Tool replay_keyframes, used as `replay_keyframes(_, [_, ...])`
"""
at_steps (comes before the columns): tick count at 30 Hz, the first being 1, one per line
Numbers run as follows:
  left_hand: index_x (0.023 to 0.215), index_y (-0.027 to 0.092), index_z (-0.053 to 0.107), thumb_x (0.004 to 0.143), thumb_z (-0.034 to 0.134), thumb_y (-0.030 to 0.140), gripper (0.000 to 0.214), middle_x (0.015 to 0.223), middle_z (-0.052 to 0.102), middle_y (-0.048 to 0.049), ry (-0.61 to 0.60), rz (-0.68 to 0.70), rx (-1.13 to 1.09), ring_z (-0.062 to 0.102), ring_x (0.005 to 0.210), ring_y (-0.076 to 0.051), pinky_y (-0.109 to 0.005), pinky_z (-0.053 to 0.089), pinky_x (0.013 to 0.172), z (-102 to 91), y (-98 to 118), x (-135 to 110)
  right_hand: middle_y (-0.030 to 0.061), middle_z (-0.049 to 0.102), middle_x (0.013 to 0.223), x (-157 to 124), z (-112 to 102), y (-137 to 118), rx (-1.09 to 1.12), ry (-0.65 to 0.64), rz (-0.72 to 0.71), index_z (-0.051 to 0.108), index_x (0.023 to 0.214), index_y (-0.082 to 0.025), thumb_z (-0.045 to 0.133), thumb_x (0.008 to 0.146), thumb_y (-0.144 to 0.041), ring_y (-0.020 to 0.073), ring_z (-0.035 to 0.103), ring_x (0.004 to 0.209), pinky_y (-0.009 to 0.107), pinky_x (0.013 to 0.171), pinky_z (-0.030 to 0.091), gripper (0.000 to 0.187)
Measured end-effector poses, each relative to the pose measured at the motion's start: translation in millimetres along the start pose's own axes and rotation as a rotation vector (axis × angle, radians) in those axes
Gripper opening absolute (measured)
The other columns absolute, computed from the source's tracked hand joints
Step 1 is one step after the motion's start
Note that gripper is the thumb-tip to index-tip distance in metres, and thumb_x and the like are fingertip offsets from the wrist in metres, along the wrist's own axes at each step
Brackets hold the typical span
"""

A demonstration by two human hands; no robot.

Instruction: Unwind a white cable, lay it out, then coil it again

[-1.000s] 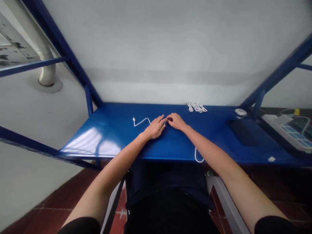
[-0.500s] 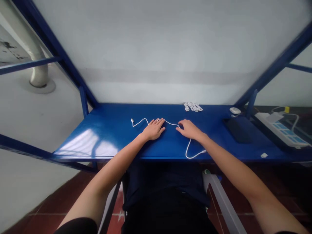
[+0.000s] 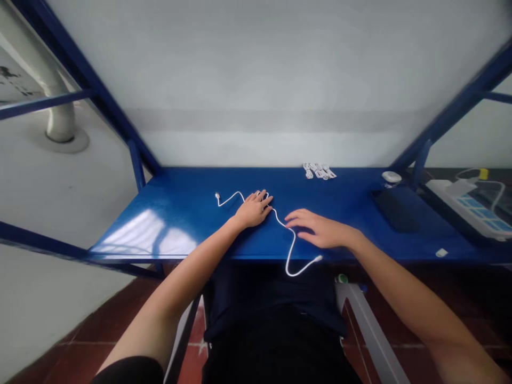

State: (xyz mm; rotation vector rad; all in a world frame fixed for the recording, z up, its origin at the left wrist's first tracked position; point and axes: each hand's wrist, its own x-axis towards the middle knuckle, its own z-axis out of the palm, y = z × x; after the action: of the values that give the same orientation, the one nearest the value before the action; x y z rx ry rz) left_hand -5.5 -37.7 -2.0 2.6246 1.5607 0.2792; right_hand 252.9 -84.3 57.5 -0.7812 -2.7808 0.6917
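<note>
A thin white charging cable (image 3: 293, 240) lies across the blue tabletop (image 3: 192, 213) in a long S-curve, with a small connector at its far left end and a plug near the table's front edge. My left hand (image 3: 254, 209) sits on the cable, fingers curled over it near the middle, hiding a short stretch. To the right, my right hand (image 3: 322, 229) hovers with fingers apart just beside the cable's lower bend. It holds nothing.
Several bundled white cables (image 3: 319, 170) lie at the table's back edge. Further right are a white mouse (image 3: 391, 176), a dark pad (image 3: 396, 210) and a small white scrap (image 3: 441, 253). A power strip (image 3: 466, 208) sits beyond the blue steel frame (image 3: 136, 165).
My right hand has moved right and toward me, away from the cable. The cable's lower loop now reaches further toward me and left. My left hand's fingers have curled over the cable.
</note>
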Motion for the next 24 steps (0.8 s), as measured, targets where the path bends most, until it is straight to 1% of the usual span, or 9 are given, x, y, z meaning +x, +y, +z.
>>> replay_keyframes(2, [0.144, 0.022, 0.044, 0.099, 0.032, 0.041, 0.051, 0.154, 0.035, -0.0103, -0.001, 0.005, -0.001, 0.031, 0.141, -0.031, -0.047, 0.027, 0.114, 0.2, 0, 0, 0.0044, 0.046, 0.145, -17, -1, -9, -0.045, -0.084, -0.005, 0.059, 0.129, -0.030, 0.053, 0.090, -0.026, 0.0277, 0.034, 0.137, 0.049, 0.110, 0.033, 0.039])
replay_keyframes(4, [0.144, 0.021, 0.043, 0.099, 0.032, 0.041, 0.051, 0.154, 0.035, -0.0111, 0.002, 0.006, 0.001, 0.032, 0.141, -0.031, -0.047, 0.028, 0.114, 0.4, 0, 0, 0.0051, 0.042, 0.149, -24, 9, -18, -0.135, -0.125, -0.019, 0.054, 0.134, -0.032, 0.064, 0.084, -0.034, 0.0321, 0.030, 0.139, 0.053, 0.110, 0.031, 0.051])
replay_keyframes(7, [0.144, 0.021, 0.043, 0.099, 0.032, 0.042, 0.051, 0.153, 0.036, -0.0102, 0.006, 0.000, 0.016, 0.033, 0.141, -0.031, -0.047, 0.028, 0.114, 0.3, 0, 0, 0.0104, 0.042, 0.148, -13, 37, -32, -0.309, -0.067, -0.067, 0.047, 0.141, -0.026, 0.074, 0.076, -0.037, 0.0349, 0.033, 0.136, 0.052, 0.106, 0.034, 0.071])
replay_keyframes(10, [0.144, 0.022, 0.043, 0.099, 0.032, 0.041, 0.051, 0.153, 0.036, -0.0090, 0.006, 0.000, 0.026, 0.032, 0.141, -0.029, -0.046, 0.028, 0.114, -0.5, 0, 0, 0.0153, 0.050, 0.139, 8, 62, -43, -0.403, 0.023, -0.082, 0.046, 0.140, -0.021, 0.065, 0.085, -0.034, 0.0328, 0.046, 0.122, 0.047, 0.095, 0.042, 0.059])
replay_keyframes(12, [0.145, 0.020, 0.042, 0.098, 0.032, 0.041, 0.052, 0.153, 0.036, -0.0106, -0.001, 0.002, 0.025, 0.032, 0.141, -0.030, -0.046, 0.027, 0.115, -1.0, 1, 0, 0.0163, 0.055, 0.130, 19, 70, -48, -0.419, 0.050, -0.086, 0.050, 0.135, -0.019, 0.063, 0.086, -0.034, 0.0312, 0.051, 0.111, 0.044, 0.088, 0.045, 0.052])
replay_keyframes(18, [0.144, 0.021, 0.043, 0.098, 0.031, 0.042, 0.052, 0.154, 0.035, -0.0100, -0.007, 0.001, 0.006, 0.030, 0.142, -0.031, -0.047, 0.026, 0.115, -1.9, 1, -1, 0.0105, 0.062, 0.095, 20, 68, -55, -0.350, 0.039, -0.105, 0.063, 0.097, -0.017, 0.057, 0.091, -0.026, 0.0232, 0.056, 0.086, 0.035, 0.075, 0.047, 0.013])
replay_keyframes(21, [0.146, 0.021, 0.041, 0.099, 0.030, 0.042, 0.052, 0.155, 0.033, -0.0108, -0.019, 0.012, -0.001, 0.030, 0.142, -0.032, -0.047, 0.025, 0.115, -2.4, 0, -2, 0.0078, 0.064, 0.087, 19, 60, -50, -0.198, 0.027, -0.121, 0.062, 0.086, -0.018, 0.052, 0.093, -0.024, 0.0200, 0.058, 0.081, 0.032, 0.074, 0.047, 0.013])
replay_keyframes(23, [0.147, 0.021, 0.038, 0.099, 0.029, 0.041, 0.053, 0.155, 0.032, -0.0111, -0.027, 0.021, -0.007, 0.029, 0.142, -0.032, -0.047, 0.025, 0.115, -2.6, 0, -3, 0.0056, 0.065, 0.083, 24, 51, -41, -0.025, 0.110, -0.051, 0.061, 0.084, -0.019, 0.051, 0.093, -0.026, 0.0177, 0.059, 0.076, 0.030, 0.071, 0.047, 0.016])
replay_keyframes(24, [0.148, 0.021, 0.037, 0.099, 0.029, 0.041, 0.053, 0.155, 0.032, -0.0110, -0.029, 0.024, -0.007, 0.029, 0.142, -0.032, -0.047, 0.025, 0.115, -2.5, -1, -3, 0.0044, 0.065, 0.081, 29, 46, -33, 0.078, 0.194, 0.022, 0.061, 0.083, -0.020, 0.052, 0.093, -0.029, 0.0167, 0.060, 0.072, 0.030, 0.069, 0.048, 0.016])
